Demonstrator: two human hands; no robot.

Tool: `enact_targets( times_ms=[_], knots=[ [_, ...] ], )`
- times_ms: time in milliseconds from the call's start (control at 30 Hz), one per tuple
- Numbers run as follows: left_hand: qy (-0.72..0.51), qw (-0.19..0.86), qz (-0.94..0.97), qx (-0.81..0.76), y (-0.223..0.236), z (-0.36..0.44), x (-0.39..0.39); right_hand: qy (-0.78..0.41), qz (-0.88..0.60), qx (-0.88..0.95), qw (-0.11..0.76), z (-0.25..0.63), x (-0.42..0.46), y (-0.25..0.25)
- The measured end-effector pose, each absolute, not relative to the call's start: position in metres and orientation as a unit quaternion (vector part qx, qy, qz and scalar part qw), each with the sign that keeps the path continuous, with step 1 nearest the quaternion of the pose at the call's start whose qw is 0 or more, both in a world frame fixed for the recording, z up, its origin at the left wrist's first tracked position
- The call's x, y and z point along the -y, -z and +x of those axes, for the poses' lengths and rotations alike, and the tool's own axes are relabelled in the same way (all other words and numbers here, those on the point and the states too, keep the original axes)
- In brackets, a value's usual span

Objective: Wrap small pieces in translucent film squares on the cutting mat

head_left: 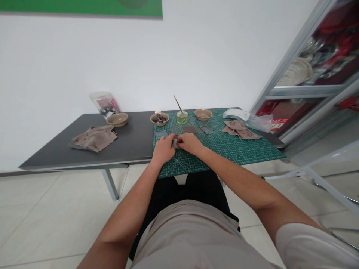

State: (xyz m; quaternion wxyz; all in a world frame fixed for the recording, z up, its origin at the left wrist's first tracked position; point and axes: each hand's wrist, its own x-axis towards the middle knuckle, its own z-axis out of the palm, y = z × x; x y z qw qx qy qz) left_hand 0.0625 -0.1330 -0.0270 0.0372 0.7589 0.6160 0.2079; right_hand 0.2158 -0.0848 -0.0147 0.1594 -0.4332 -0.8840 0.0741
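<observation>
On the green cutting mat (224, 149), a small grey piece (175, 144) lies between my two hands. My left hand (164, 149) holds its left side, fingers bent, with the index finger reaching over its far edge. From the other side, my right hand (190, 144) pinches it with curled fingers; the fingertips partly hide it. Its material cannot be made out. Just beyond are a blue-grey square (161, 134), a brown-grey square (190, 129) and a dark grey strip (206, 129). A thin brush (177, 102) leans in a glass jar (182, 118) of yellowish liquid.
A bowl of dark bits (159, 119) and another tan bowl (203, 114) stand at the back. Brown cloths (95, 138) lie left and right (239, 129), with clear plastic (252, 118) behind. At left are a tan bowl (117, 120) and a clear tub (104, 104).
</observation>
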Motion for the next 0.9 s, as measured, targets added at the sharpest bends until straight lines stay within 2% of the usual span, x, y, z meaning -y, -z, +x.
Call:
enact_targets(
  times_ms=[300, 633, 900],
  knots=[
    [-0.228, 0.066, 0.741, -0.628, 0.027, 0.061, 0.130, -0.085, -0.394, 0.903, 0.152, 0.218, 0.098, 0.014],
    [-0.217, 0.061, 0.741, -0.632, 0.024, 0.061, 0.130, -0.057, -0.426, 0.891, 0.146, 0.215, 0.084, 0.014],
    [-0.223, 0.061, 0.739, -0.633, 0.023, 0.062, 0.131, -0.087, -0.394, 0.903, 0.148, 0.215, 0.102, 0.015]
  ],
)
